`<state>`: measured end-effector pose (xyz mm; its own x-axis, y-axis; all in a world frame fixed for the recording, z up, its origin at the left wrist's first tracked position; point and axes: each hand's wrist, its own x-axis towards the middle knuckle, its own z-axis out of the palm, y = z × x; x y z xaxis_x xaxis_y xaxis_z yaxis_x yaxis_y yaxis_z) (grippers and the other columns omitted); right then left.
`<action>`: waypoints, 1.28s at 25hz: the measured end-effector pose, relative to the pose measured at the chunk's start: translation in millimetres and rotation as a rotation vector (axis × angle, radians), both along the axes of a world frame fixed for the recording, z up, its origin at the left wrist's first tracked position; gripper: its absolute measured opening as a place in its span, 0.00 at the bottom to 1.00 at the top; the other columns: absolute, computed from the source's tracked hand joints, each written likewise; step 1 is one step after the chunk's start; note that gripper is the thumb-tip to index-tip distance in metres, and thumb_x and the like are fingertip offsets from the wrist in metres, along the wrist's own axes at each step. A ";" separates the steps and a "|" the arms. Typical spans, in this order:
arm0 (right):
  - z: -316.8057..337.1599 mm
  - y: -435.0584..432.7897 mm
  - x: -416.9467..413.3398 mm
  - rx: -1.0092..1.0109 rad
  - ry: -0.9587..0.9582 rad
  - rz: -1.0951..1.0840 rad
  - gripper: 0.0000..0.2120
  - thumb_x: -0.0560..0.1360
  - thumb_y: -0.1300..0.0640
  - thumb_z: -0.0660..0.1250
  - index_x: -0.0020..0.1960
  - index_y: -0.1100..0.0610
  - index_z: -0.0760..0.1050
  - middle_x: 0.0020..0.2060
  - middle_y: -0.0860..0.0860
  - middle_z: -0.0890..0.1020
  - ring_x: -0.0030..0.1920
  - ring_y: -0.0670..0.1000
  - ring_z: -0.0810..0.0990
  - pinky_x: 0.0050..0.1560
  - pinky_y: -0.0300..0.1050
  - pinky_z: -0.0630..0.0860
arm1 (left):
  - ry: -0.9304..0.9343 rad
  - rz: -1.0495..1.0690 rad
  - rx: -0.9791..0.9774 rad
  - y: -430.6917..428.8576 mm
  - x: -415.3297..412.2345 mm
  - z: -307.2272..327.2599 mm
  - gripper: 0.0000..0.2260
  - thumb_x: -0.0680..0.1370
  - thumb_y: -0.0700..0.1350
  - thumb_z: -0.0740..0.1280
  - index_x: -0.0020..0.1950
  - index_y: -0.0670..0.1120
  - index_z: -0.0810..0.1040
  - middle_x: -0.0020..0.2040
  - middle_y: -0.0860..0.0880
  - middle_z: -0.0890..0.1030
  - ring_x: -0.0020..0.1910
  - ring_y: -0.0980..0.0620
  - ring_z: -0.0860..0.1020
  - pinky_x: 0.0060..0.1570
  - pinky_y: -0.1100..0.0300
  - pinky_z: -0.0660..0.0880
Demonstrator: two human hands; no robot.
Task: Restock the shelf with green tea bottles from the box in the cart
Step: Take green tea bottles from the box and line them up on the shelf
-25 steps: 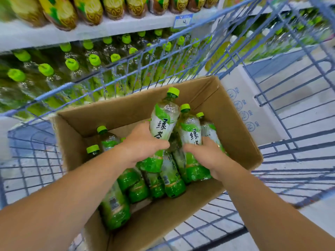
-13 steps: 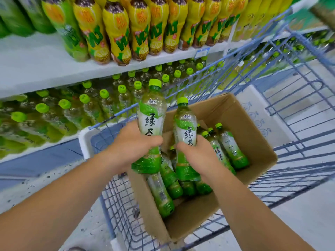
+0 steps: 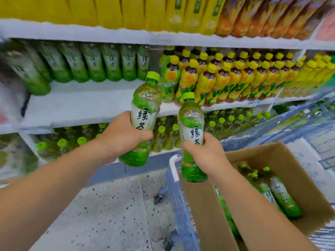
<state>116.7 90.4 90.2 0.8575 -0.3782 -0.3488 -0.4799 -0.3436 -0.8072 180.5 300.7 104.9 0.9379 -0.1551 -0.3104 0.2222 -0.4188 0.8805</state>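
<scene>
My left hand (image 3: 125, 134) grips one green tea bottle (image 3: 145, 105) around its middle, tilted slightly right, green cap up. My right hand (image 3: 204, 153) holds a second green tea bottle (image 3: 191, 124) upright just right of the first. Both bottles hang in front of the white middle shelf (image 3: 81, 105), whose front part is bare, with a row of green tea bottles (image 3: 94, 64) at its back. The cardboard box (image 3: 293, 171) sits low right in the blue wire cart (image 3: 179, 205) and holds several more green tea bottles (image 3: 279, 194).
Yellow-capped drink bottles (image 3: 226, 78) fill the same shelf to the right. Yellow packs (image 3: 145, 11) line the top shelf. The lower shelf holds green-capped bottles (image 3: 163, 134). Speckled grey floor (image 3: 108, 214) lies between me and the shelving.
Both hands lifted their bottles out of the box and up toward the middle shelf. My view swung up and left, so the box now sits low right.
</scene>
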 end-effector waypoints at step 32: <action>-117.2 274.0 267.1 0.185 -0.493 0.324 0.16 0.68 0.53 0.78 0.52 0.46 0.77 0.42 0.42 0.85 0.42 0.40 0.83 0.47 0.45 0.82 | -0.402 0.488 0.052 242.7 187.6 -120.8 0.18 0.68 0.42 0.79 0.51 0.56 0.77 0.43 0.57 0.84 0.41 0.60 0.83 0.38 0.63 0.77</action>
<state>383.8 364.5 -27.0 0.9956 -0.0430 0.0829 0.0701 -0.2429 -0.9675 368.2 543.3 -15.9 0.9417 0.3256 0.0852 0.0544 -0.3970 0.9162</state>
